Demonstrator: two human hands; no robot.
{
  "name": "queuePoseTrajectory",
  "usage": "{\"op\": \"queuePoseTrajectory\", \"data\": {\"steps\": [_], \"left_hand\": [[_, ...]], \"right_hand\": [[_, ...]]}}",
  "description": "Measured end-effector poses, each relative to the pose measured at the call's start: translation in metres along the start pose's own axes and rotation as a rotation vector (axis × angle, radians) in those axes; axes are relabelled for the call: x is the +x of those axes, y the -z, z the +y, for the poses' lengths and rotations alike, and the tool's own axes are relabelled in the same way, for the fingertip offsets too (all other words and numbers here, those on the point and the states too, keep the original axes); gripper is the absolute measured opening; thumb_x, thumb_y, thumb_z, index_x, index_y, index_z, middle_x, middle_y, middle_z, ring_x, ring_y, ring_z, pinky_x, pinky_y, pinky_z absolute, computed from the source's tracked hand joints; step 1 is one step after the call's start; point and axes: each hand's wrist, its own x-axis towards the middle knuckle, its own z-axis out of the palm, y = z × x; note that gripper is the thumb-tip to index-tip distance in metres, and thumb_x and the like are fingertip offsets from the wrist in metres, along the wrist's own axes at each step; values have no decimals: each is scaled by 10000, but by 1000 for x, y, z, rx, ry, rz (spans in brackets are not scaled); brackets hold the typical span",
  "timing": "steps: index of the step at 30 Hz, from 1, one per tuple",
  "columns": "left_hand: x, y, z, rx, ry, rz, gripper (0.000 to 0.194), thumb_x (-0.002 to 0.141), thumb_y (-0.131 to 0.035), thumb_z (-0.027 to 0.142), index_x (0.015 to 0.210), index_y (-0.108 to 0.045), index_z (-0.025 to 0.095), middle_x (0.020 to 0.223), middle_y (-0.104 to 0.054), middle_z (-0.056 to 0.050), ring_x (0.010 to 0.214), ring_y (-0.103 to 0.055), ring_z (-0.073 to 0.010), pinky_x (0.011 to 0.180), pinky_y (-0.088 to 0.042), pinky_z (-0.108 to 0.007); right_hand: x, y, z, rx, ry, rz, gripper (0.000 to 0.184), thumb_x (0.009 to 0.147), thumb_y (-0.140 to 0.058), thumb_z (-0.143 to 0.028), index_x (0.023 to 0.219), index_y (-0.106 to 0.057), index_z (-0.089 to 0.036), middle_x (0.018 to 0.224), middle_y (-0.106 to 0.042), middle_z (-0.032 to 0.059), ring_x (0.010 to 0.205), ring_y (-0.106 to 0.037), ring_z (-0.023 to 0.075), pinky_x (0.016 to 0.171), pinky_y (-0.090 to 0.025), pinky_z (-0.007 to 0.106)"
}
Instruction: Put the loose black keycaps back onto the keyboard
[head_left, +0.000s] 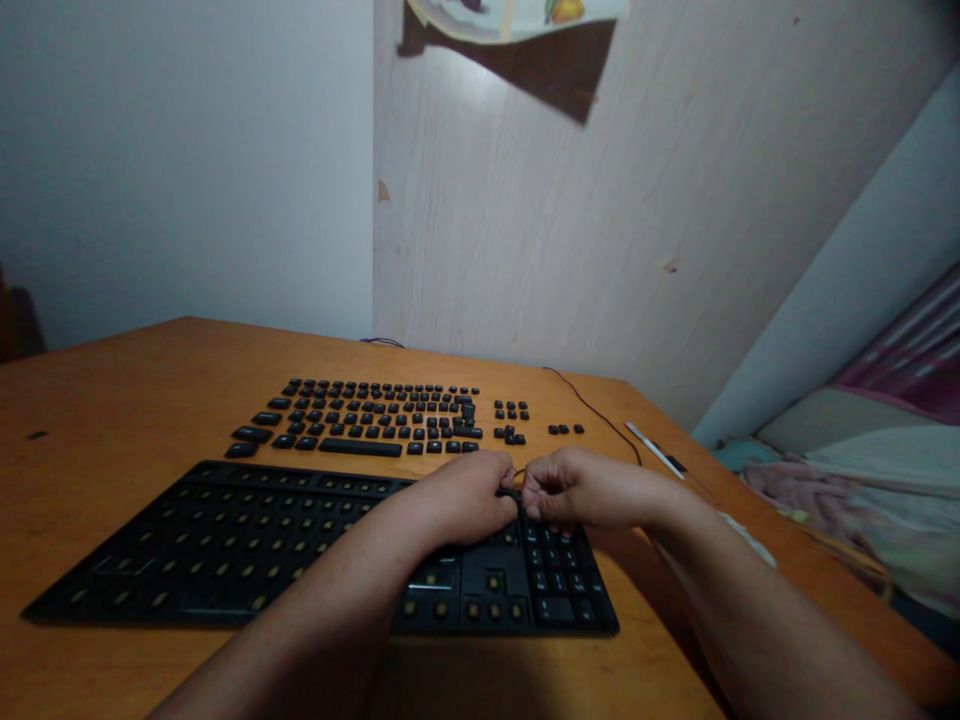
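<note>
A black keyboard point(225, 545) lies on the orange wooden table point(112, 400) with most of its keycaps off, bare switches showing. The removed keycaps point(375, 418) are laid out in keyboard order on the table behind it. My left hand point(461, 497) rests closed over the keyboard's upper right part. My right hand point(577, 487) sits beside it, fingers curled in a pinch over the number pad, which still carries keycaps. What the fingertips of both hands grip is hidden between them.
A thin black cable point(592, 408) runs from the keyboard toward the wall. A white pen-like stick point(654, 449) lies near the table's right edge. A bed with blankets point(847, 470) stands to the right. A pale wooden panel point(562, 220) rises behind the table.
</note>
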Motion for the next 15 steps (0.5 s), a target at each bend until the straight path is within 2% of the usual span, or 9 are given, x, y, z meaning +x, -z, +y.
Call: {"op": "queuePoseTrajectory", "data": {"steps": [7,15], "left_hand": [[-2,5,5,-5,19,-31,184,765,-501,349,862,-579,213,849,-642,-37,752,-567,-186,620,-402,-277],[-5,10,9,-9,39,-76,292,754,-513,458,901,-565,210,858,-631,-31,758,-570,-186,624,-412,-278]], "right_hand": [[3,1,4,35,5,-8,16,803,-570,-173,788,-571,-174,632,-494,-50,550,-467,84,508,-389,188],[7,2,7,25,-9,-18,35,781,-565,-173,757,-540,-175,611,-480,-59,524,-466,80,498,-409,191]]}}
